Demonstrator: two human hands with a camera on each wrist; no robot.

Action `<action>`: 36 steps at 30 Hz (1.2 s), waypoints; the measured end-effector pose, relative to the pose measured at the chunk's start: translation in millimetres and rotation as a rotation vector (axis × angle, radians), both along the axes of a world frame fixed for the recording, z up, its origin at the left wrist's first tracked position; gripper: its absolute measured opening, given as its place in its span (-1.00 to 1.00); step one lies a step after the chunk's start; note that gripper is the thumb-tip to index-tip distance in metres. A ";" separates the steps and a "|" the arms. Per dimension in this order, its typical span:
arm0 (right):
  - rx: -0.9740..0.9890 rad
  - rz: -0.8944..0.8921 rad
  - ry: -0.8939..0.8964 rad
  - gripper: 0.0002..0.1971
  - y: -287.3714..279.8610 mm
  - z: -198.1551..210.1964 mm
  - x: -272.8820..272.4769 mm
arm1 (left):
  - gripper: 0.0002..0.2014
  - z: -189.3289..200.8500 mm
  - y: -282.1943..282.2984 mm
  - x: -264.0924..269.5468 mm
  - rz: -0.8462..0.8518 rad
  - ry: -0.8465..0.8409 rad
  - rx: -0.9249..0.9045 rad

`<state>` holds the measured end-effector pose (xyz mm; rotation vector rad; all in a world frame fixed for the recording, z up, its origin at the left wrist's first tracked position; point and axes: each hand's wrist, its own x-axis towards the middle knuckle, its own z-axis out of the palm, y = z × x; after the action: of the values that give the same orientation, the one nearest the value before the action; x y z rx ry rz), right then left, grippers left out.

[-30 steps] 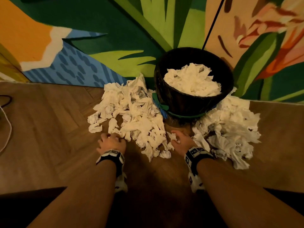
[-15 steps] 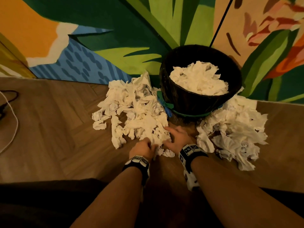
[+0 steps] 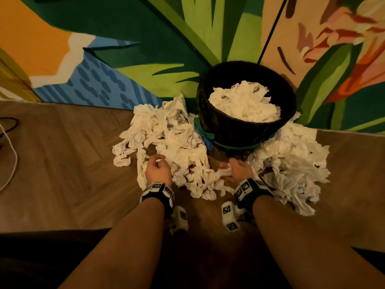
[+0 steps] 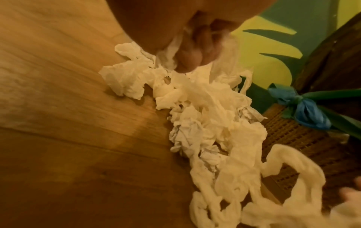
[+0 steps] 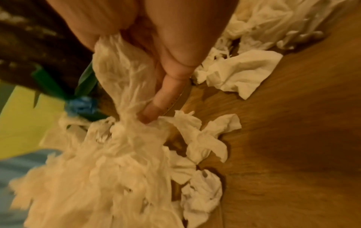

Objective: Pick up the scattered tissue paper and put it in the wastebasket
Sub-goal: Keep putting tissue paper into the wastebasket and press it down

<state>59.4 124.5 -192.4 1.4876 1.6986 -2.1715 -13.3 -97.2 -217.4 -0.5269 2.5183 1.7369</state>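
Note:
A dark woven wastebasket (image 3: 233, 130) stands against the painted wall, heaped with white tissue (image 3: 243, 103). Crumpled tissue paper lies in a pile (image 3: 166, 138) left of the basket and another pile (image 3: 291, 161) to its right. My left hand (image 3: 159, 171) grips tissue at the near edge of the left pile; the left wrist view shows my fingers (image 4: 187, 61) curled round a wad (image 4: 168, 58). My right hand (image 3: 239, 171) grips a strand of tissue (image 5: 117, 74) in front of the basket base, and a chain of paper (image 3: 200, 178) hangs between both hands.
Herringbone wood floor (image 3: 68, 163) spreads to the left and right. A white cord (image 3: 12, 163) lies at the far left edge. The mural wall (image 3: 145, 49) runs behind the basket. A green band with a blue knot (image 4: 304, 108) circles the basket.
My left hand slid right into the pile, then both hands drew apart and lifted, raising a bunch of tissue between them.

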 end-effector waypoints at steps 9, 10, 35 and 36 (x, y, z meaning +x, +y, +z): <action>0.469 0.085 -0.170 -0.40 28.8 -20.9 22.4 | -0.64 -19.7 -21.2 17.4 -0.065 -0.120 -0.242; 0.513 0.146 -0.178 -0.52 26.4 -24.4 24.3 | -0.61 -20.3 -23.4 17.7 -0.087 -0.110 -0.252; 0.788 0.674 -0.443 -0.78 31.5 -23.2 55.0 | -0.81 21.0 70.0 33.4 -0.356 -0.104 0.092; 0.766 0.650 -0.448 -0.84 34.6 -19.5 54.3 | -0.77 29.4 68.8 28.5 -0.304 -0.106 0.159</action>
<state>113.7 159.1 -211.9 1.1043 2.4569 -0.8323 15.1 -28.5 -188.0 -0.2074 2.2250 1.7230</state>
